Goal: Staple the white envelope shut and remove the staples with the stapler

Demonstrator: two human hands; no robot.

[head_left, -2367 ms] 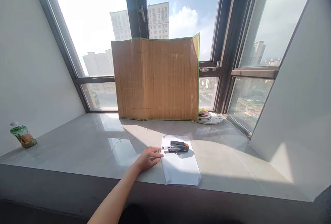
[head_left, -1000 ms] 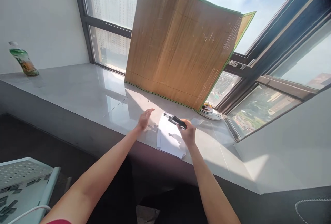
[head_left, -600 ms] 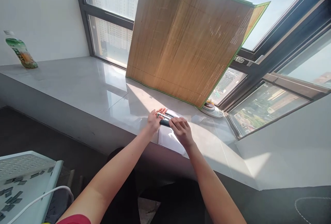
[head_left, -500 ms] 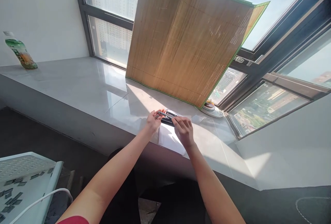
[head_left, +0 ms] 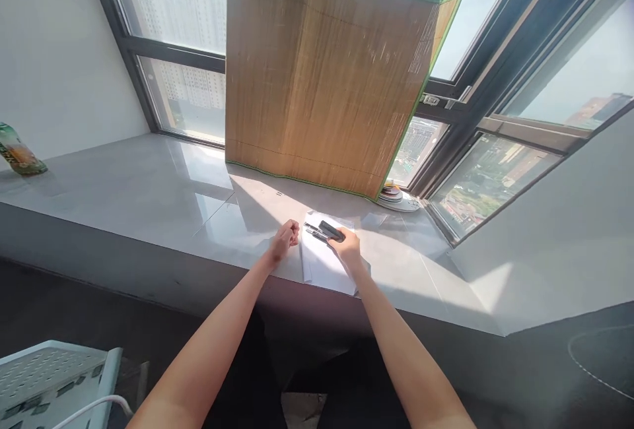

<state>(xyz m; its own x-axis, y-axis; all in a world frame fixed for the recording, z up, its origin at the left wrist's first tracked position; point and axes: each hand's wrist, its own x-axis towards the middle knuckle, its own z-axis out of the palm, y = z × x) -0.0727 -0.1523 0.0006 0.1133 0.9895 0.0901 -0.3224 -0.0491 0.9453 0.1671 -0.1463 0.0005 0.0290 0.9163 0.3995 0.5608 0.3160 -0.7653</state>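
Note:
My right hand (head_left: 348, 247) is closed on a black stapler (head_left: 331, 230), which points to the left over the sheets of white paper (head_left: 327, 270). Its long parts look spread apart, with thin silver and dark strips beside the thick black one. Just left of the paper, my left hand (head_left: 286, 239) is closed with its fingers curled. Whatever those fingers hold, if anything, is hidden. The paper lies at the front edge of the grey tiled sill (head_left: 148, 198).
A bamboo mat (head_left: 317, 86) with green edging stands against the window behind the paper. At its lower right corner is a stack of plates (head_left: 396, 198). A drink bottle (head_left: 22, 152) stands far left, and a white perforated chair (head_left: 54, 376) is at lower left.
My left hand has come away from the stapler, moving left and closing. My right hand keeps hold of the stapler, now over the paper. The view has shifted to the right.

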